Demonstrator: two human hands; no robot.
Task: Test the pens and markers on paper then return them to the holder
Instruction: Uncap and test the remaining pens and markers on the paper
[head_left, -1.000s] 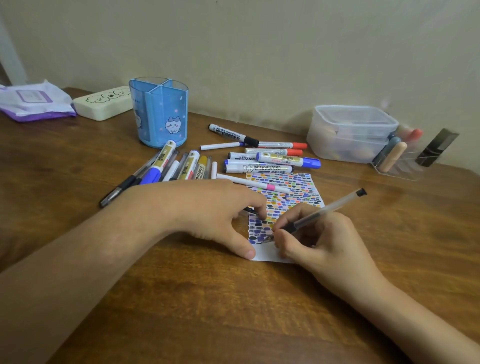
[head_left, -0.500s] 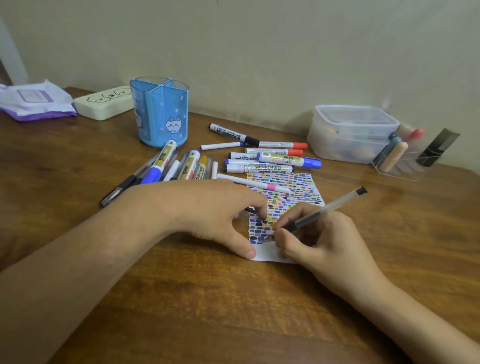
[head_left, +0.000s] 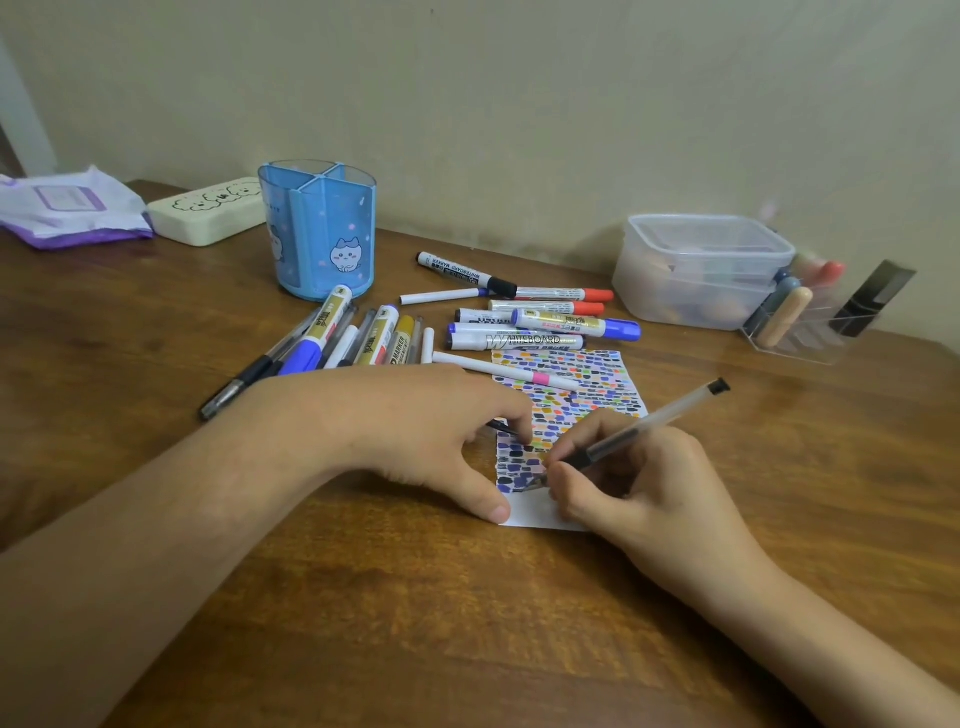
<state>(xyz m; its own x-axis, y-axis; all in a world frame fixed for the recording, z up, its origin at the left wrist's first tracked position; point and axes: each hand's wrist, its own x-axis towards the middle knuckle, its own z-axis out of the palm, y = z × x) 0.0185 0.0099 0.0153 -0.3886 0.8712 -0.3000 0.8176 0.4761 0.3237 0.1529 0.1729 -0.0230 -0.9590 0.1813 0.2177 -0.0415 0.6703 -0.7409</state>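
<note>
A small paper (head_left: 582, 374) covered with coloured test marks lies on the wooden table. My right hand (head_left: 639, 483) grips a clear black-ink pen (head_left: 660, 415) with its tip on the paper's lower marked area. My left hand (head_left: 415, 426) rests on the paper's left edge with curled fingers round a dark pen cap (head_left: 501, 427), and its thumb is at the bottom corner. The blue divided holder (head_left: 322, 234) stands upright at the back left. Several pens and markers (head_left: 332, 332) lie below it, and more whiteboard markers (head_left: 519, 340) lie above the paper. A thin pink-banded pen (head_left: 509, 370) lies across the paper's top.
A lidded clear plastic box (head_left: 696, 270) and a clear organiser (head_left: 800, 322) with tubes stand at the back right. A cream case (head_left: 208, 213) and a purple-white packet (head_left: 67, 208) lie at the back left, near the wall.
</note>
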